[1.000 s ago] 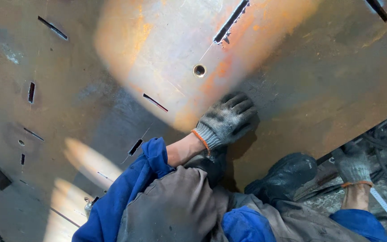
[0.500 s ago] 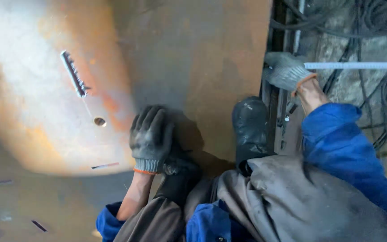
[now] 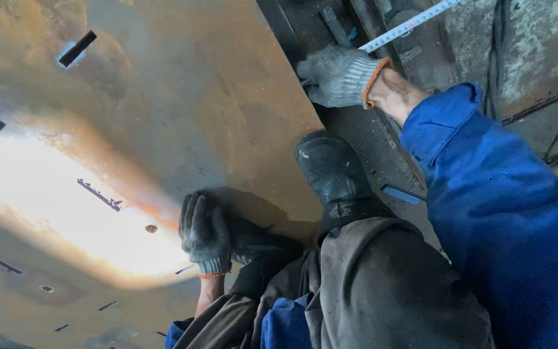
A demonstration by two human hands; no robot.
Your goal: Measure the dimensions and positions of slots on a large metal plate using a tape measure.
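The tape measure (image 3: 408,26) starts right at the right hand (image 3: 338,76) and runs away from it, up and to the right, to the top edge of the view. It is a long thin strip – its long side slants from the glove toward the top right corner. It looks pale and flat, with small dark marks along it, and it lies over the dark, dirty ground beside the steel plate (image 3: 182,116). The right hand wears a grey knit glove with an orange cuff, and its fingers are curled shut on the near end of the tape, at the edge of the plate. The left hand (image 3: 205,234) wears a darker glove – it lies flat on the rusty brown plate, fingers together, holding nothing. A black boot (image 3: 330,169) stands between the two hands.
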